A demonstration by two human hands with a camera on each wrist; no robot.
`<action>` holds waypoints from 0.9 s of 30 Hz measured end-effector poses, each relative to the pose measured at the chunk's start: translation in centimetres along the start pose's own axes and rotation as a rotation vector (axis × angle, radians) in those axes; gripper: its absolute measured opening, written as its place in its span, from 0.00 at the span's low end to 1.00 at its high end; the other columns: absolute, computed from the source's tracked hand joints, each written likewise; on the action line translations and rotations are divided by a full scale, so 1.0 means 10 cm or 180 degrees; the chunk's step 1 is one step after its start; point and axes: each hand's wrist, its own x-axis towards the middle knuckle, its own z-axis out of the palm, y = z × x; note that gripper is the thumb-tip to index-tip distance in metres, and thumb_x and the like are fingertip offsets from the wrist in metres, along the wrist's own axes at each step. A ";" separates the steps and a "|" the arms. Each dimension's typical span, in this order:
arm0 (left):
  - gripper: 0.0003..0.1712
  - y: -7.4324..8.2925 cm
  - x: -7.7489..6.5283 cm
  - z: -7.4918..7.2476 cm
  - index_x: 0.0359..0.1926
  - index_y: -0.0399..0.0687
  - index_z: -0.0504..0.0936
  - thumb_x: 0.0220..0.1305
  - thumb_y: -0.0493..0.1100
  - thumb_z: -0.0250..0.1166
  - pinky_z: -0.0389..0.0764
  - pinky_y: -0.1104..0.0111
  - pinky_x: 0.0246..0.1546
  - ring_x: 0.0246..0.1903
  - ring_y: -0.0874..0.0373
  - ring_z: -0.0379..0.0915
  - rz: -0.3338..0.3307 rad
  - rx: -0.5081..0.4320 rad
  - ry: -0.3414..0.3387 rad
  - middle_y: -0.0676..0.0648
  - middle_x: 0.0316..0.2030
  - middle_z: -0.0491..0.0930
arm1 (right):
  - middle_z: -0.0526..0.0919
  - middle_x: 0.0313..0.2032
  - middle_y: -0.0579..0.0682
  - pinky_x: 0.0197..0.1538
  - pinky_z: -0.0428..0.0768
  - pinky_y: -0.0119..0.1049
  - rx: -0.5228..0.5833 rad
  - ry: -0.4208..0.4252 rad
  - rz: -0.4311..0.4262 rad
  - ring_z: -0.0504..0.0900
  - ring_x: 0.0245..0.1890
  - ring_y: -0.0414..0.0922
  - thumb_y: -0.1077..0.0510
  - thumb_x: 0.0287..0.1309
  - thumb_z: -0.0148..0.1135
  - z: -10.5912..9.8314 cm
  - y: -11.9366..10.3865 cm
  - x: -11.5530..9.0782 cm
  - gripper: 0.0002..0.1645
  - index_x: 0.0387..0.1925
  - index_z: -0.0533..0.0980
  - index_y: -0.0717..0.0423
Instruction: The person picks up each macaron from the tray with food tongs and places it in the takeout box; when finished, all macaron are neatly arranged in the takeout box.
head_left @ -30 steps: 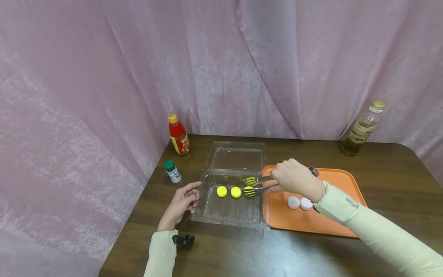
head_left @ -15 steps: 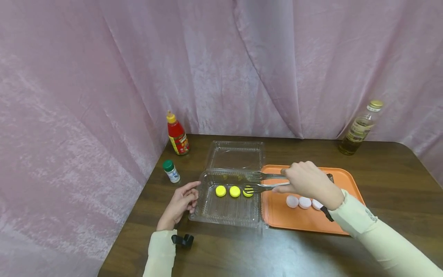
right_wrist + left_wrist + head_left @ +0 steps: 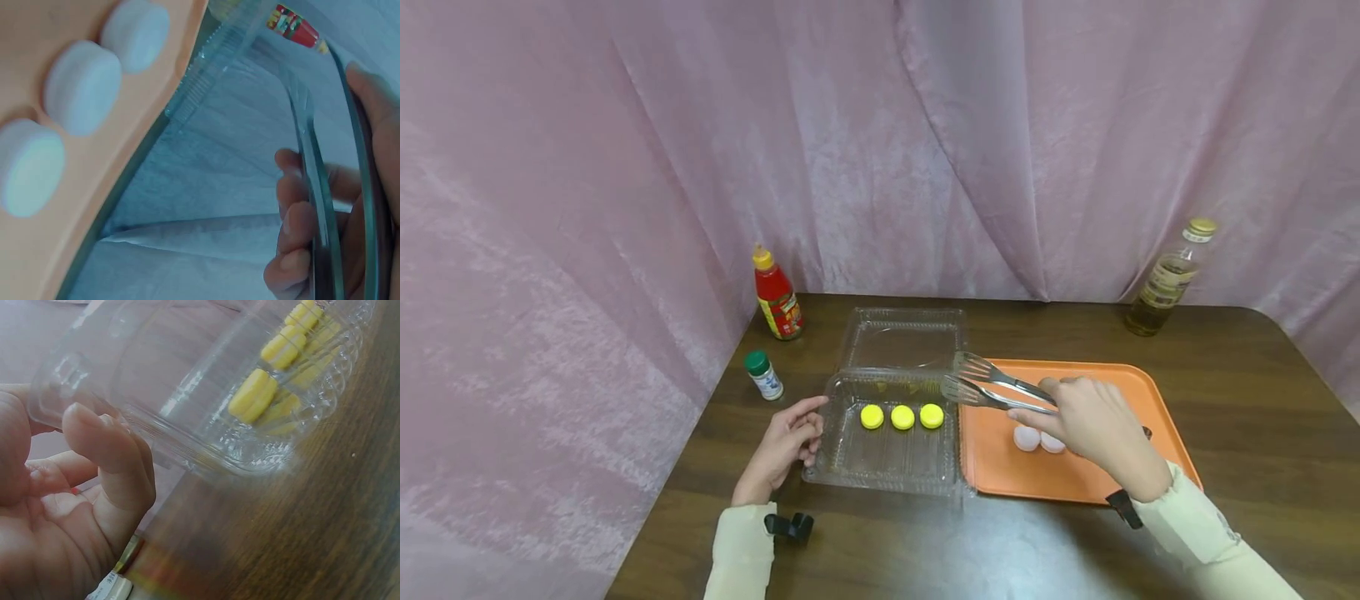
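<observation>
My right hand grips metal serving tongs with slotted ends. Their tips are spread and hold nothing, above the seam between the clear plastic container and the orange tray. Three yellow macarons sit in a row inside the container. White macaron-shaped rounds lie on the tray, partly behind my right hand in the head view; the right wrist view has three white rounds. At the container's left side my left hand holds the rim between its fingers, as the left wrist view shows.
The container's lid lies folded back behind it. On the left stand a red sauce bottle and a green-capped shaker. An oil bottle stands at the back right, before a pink curtain.
The tongs have let go of the third yellow macaron, which now lies in the row. My right hand has drawn back rightward with them, tips opened wider. My left hand stays at the rim.
</observation>
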 end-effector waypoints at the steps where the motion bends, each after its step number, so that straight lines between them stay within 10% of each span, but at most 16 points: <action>1: 0.30 0.00 0.00 0.00 0.70 0.32 0.66 0.66 0.26 0.51 0.72 0.74 0.16 0.22 0.60 0.67 0.0004 -0.0002 0.0001 0.47 0.33 0.72 | 0.57 0.12 0.39 0.14 0.56 0.33 -0.0012 0.0056 0.0040 0.56 0.11 0.37 0.30 0.54 0.67 0.01 0.00 -0.03 0.30 0.21 0.73 0.49; 12: 0.31 0.00 -0.02 0.01 0.70 0.30 0.66 0.65 0.25 0.51 0.71 0.75 0.15 0.22 0.61 0.66 0.0081 -0.0044 0.0017 0.47 0.32 0.72 | 0.56 0.13 0.38 0.15 0.55 0.34 -0.0002 0.0324 0.0269 0.56 0.12 0.39 0.34 0.49 0.73 0.03 0.11 -0.36 0.29 0.17 0.67 0.45; 27: 0.31 -0.02 0.00 -0.01 0.70 0.30 0.65 0.66 0.25 0.50 0.71 0.74 0.16 0.22 0.61 0.66 0.0098 0.0003 -0.0034 0.47 0.32 0.71 | 0.63 0.15 0.38 0.14 0.62 0.38 -0.0217 -0.0114 0.0237 0.61 0.14 0.38 0.32 0.45 0.75 -0.04 0.34 -0.65 0.26 0.21 0.74 0.45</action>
